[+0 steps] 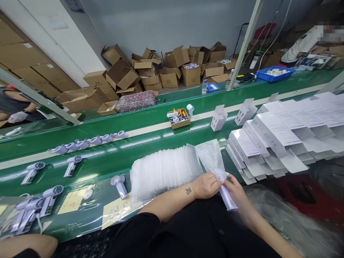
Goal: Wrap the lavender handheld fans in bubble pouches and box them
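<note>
Near the table's front edge, my left hand (207, 185) pinches the bubble-wrap bag (212, 157) at its opening. My right hand (236, 188) is closed around the same bag edge and the upper part of a lilac handheld fan (228, 199). The fan's handle points down toward my body, and its head is hidden inside the bubble wrap. Just left of my hands lies a long row of stacked bubble-wrap bags (166, 166). Another lilac fan (119, 186) rests left of that stack.
Folded white boxes (271, 139) are piled at the right. A small carton of parts (180, 123) sits on the green conveyor (150, 138). More fans (34, 208) lie at the left, beside another person's arm (27, 245). Two other people are farther back.
</note>
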{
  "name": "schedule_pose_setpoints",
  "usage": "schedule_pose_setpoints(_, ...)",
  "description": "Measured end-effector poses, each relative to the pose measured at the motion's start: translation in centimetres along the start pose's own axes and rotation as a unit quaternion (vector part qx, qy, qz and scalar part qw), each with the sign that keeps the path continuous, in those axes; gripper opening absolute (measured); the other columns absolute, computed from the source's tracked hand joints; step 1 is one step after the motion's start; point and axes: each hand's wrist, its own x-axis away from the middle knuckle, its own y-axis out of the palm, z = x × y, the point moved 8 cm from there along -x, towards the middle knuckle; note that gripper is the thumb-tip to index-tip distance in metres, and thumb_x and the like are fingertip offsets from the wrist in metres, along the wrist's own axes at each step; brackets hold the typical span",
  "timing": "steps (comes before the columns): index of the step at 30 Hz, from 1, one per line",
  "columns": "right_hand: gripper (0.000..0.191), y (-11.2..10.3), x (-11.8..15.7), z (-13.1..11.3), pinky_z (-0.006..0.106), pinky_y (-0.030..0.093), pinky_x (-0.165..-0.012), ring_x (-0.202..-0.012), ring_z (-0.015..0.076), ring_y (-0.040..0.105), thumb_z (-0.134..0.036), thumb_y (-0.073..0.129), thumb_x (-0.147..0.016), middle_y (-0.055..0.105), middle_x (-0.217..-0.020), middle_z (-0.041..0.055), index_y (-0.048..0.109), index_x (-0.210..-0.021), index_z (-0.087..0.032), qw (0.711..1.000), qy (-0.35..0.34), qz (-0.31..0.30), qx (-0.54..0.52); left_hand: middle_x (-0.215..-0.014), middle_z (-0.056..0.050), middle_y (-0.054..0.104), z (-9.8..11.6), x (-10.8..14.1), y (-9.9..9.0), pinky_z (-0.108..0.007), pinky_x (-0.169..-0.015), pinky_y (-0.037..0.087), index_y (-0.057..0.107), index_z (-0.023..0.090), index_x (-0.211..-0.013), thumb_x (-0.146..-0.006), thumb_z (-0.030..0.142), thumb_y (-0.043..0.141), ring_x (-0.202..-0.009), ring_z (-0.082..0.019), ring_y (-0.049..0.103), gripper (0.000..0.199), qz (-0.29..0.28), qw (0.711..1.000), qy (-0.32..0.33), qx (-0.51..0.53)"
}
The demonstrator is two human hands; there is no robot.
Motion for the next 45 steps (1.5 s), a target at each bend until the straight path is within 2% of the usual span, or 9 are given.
schedule_pose_setpoints(10, 0.033, -1.2, -2.0, -0.1, 0.026, 0.048, -0.051, -0.052, 0.0161, 0.062, -0.041, 0.068, -0.069, 0.06, -0.058, -0.006, 0.045, -0.086, -0.026, 0.997, -0.032, 0.047, 0.042, -0.08, -0.004, 0.061, -3.5, -0.4, 1.6, -0.026, -0.074, 0.046, 0.058, 0.015, -0.091, -0.082, 0.017, 0.044, -0.076, -0.015, 0.056, 0.017, 0.004, 0.957, -0.25, 0.145)
schedule_pose_setpoints(16, 0.022, -2.3, -0.8, 0.4, 0.025, 0.039, -0.042, -0.042, 0.0149, 0.053, -0.04, 0.06, -0.072, 0.054, -0.047, -0.004, 0.047, -0.063, -0.024, 0.983, -0.042, 0.049, 0.174, -0.056, 0.005, 0.051, -4.7, -0.7, 2.4, -0.019, -0.051, 0.041, 0.061, 0.015, -0.079, -0.067, 0.017, 0.056, -0.052, -0.009, 0.049, 0.013, -0.15, 0.848, -0.376, 0.341)
schedule_pose_setpoints(21, 0.019, -4.0, 1.8, -2.9, 0.022, 0.033, -0.042, -0.041, 0.0124, 0.048, -0.031, 0.064, -0.067, 0.051, -0.044, -0.0061, 0.05, -0.058, -0.023, 0.956, -0.088, 0.008, 0.281, -0.051, 0.006, 0.048, -4.0, 0.4, 2.7, -0.02, -0.041, 0.04, 0.059, 0.015, -0.075, -0.06, 0.012, 0.055, -0.04, -0.008, 0.045, 0.015, -0.19, 0.768, -0.459, 0.404)
schedule_pose_setpoints(26, 0.008, -2.6, 3.7, -7.7, 0.026, 0.047, -0.052, -0.054, 0.0161, 0.058, -0.025, 0.056, -0.072, 0.061, -0.06, -0.0041, 0.057, -0.08, -0.024, 0.933, -0.114, -0.048, 0.338, -0.057, 0.003, 0.054, -4.0, -1.0, -1.4, -0.022, -0.047, 0.042, 0.062, 0.014, -0.083, -0.069, 0.019, 0.055, -0.046, -0.01, 0.049, 0.017, -0.103, 0.791, -0.443, 0.41)
schedule_pose_setpoints(30, 0.01, 1.3, 4.2, -8.8, 0.03, 0.053, -0.061, -0.063, 0.0163, 0.062, -0.026, 0.053, -0.076, 0.064, -0.071, -0.0008, 0.059, -0.081, -0.02, 0.962, -0.088, -0.127, 0.223, -0.118, -0.01, 0.055, -4.6, -3.1, -6.0, -0.029, -0.079, 0.047, 0.053, 0.019, -0.121, -0.062, 0.034, 0.073, -0.102, -0.022, 0.054, 0.064, 0.012, 0.869, -0.289, 0.401)
schedule_pose_setpoints(33, 0.013, 3.0, 4.3, -9.2, 0.03, 0.053, -0.056, -0.057, 0.0151, 0.061, -0.03, 0.057, -0.074, 0.065, -0.069, 0.0004, 0.058, -0.08, -0.018, 0.974, -0.082, -0.152, 0.146, -0.122, -0.01, 0.052, -3.7, -3.7, -5.2, -0.031, -0.085, 0.045, 0.053, 0.02, -0.121, -0.048, 0.034, 0.083, -0.109, -0.025, 0.05, 0.081, -0.022, 0.879, -0.211, 0.426)
schedule_pose_setpoints(36, 0.034, -0.9, 3.9, -12.6, 0.026, 0.05, -0.043, -0.048, 0.0145, 0.058, -0.039, 0.064, -0.073, 0.063, -0.061, -0.0013, 0.054, -0.099, -0.018, 0.974, -0.181, 0.014, 0.137, -0.081, -0.002, 0.059, -4.4, -2.8, -3.2, -0.026, -0.066, 0.047, 0.061, 0.014, -0.091, -0.061, 0.039, 0.076, -0.072, -0.015, 0.057, 0.042, 0.033, 0.828, -0.289, 0.48)
schedule_pose_setpoints(40, 0.09, -8.8, 3.4, -18.2, 0.029, 0.052, -0.04, -0.044, 0.0163, 0.058, -0.044, 0.077, -0.061, 0.065, -0.063, -0.0022, 0.03, -0.134, -0.019, 0.909, -0.286, 0.272, 0.134, -0.064, 0.002, 0.052, -5.9, -0.5, -2.4, -0.021, -0.043, 0.042, 0.058, 0.013, -0.086, -0.072, 0.046, 0.065, -0.049, -0.009, 0.047, 0.037, 0.151, 0.74, -0.383, 0.532)
schedule_pose_setpoints(45, 0.056, -10.4, 2.5, -19.9, 0.037, 0.057, -0.062, -0.059, 0.0198, 0.066, -0.051, 0.065, -0.072, 0.067, -0.07, 0.0033, 0.053, -0.113, -0.014, 0.885, -0.309, 0.317, 0.142, -0.068, 0.0, 0.055, -9.1, 3.3, -4.3, -0.018, -0.036, 0.039, 0.06, 0.013, -0.092, -0.072, 0.05, 0.065, -0.054, -0.01, 0.051, 0.043, 0.268, 0.664, -0.44, 0.541)
